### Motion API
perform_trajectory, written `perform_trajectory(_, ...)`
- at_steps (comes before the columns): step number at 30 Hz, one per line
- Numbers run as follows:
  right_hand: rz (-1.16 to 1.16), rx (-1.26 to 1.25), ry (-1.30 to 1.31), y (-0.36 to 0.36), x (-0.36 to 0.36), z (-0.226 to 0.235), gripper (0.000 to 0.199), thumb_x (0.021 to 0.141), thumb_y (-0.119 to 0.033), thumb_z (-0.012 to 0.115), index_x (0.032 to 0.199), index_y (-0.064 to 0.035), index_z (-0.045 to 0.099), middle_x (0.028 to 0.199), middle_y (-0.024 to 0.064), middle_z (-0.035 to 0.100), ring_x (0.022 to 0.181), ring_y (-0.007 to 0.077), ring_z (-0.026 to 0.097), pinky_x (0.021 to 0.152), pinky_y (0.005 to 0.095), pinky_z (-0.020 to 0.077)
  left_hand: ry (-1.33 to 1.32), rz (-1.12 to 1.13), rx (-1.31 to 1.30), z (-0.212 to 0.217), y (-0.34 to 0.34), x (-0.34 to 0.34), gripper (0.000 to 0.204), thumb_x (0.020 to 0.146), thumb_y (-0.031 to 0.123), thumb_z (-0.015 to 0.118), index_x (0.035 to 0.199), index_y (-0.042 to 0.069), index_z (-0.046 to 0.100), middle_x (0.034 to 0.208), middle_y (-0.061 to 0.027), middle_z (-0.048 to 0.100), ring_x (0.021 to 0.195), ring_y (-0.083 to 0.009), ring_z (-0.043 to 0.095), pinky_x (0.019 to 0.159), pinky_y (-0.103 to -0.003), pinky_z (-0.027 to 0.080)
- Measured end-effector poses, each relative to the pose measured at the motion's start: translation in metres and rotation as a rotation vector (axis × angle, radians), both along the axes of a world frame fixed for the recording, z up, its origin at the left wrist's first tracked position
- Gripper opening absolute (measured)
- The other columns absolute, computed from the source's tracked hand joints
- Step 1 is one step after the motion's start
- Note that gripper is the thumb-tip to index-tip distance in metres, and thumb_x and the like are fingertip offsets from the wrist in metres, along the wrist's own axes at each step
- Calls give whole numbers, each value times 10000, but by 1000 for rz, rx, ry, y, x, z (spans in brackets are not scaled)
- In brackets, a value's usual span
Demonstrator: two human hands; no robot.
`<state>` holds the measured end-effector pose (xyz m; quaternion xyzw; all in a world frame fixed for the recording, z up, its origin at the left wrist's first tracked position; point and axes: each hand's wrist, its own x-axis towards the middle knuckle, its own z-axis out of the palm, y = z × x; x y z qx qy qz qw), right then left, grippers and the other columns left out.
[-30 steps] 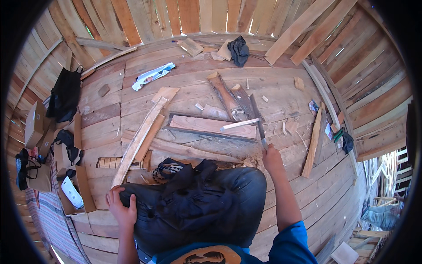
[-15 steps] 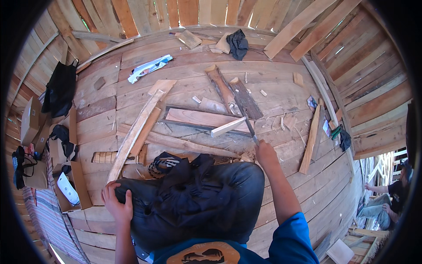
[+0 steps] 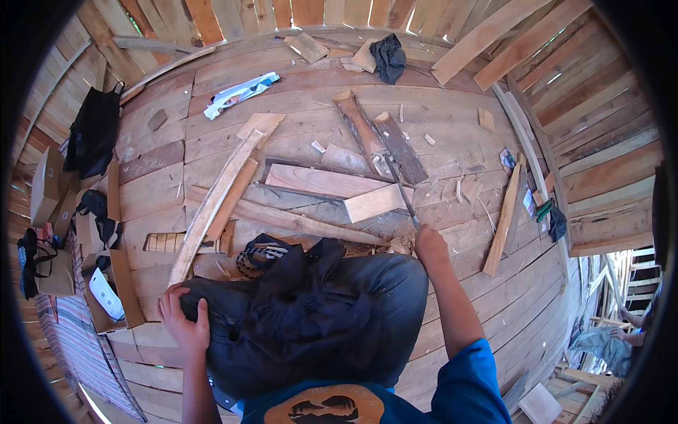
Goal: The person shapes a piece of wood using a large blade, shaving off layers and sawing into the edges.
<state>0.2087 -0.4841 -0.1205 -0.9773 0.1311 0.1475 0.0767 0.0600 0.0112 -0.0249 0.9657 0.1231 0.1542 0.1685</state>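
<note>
My right hand (image 3: 428, 244) is closed around the handle of a long thin dark blade (image 3: 400, 191) that points away from me. The blade's edge rests against the right end of a short pale wood piece (image 3: 374, 202). That piece lies across a reddish plank (image 3: 318, 180) and a long rough slat (image 3: 296, 220) on the plank floor. My left hand (image 3: 185, 319) rests on my left knee, fingers spread over the dark trousers (image 3: 311, 318). A dark cloth lies bunched in my lap.
Long pale boards (image 3: 212, 201) lean diagonally at the left. Two bark-edged slabs (image 3: 381, 141) lie beyond the blade, and another board (image 3: 505, 222) at the right. Black bags (image 3: 92, 131) and cardboard boxes (image 3: 113, 283) line the left side. A dark rag (image 3: 390, 56) lies by the far wall.
The pale wood piece has turned from showing a thin edge to showing its broad face. My right hand and the blade have shifted slightly towards it. My left hand stays on my knee.
</note>
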Motion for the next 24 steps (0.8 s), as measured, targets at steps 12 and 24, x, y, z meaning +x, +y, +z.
perform_trajectory(12, 40, 98, -257, 47, -16, 82, 231, 950, -228, 557, 952, 3, 542, 770, 277, 651, 746, 449, 661, 681, 539, 532, 105, -109, -49, 24, -21, 19, 532, 747, 284, 744, 1181, 74, 519, 1264, -141, 524, 1228, -352, 472, 1128, -525, 218)
perform_trajectory(24, 266, 195, -378, 125, -71, 169, 193, 964, -225, 558, 950, -38, 514, 694, 205, 647, 625, 403, 655, 548, 497, 519, 322, -617, -247, 106, -119, 144, 502, 757, 281, 784, 1147, 8, 625, 802, -178, 679, 790, -350, 672, 750, -416, 521)
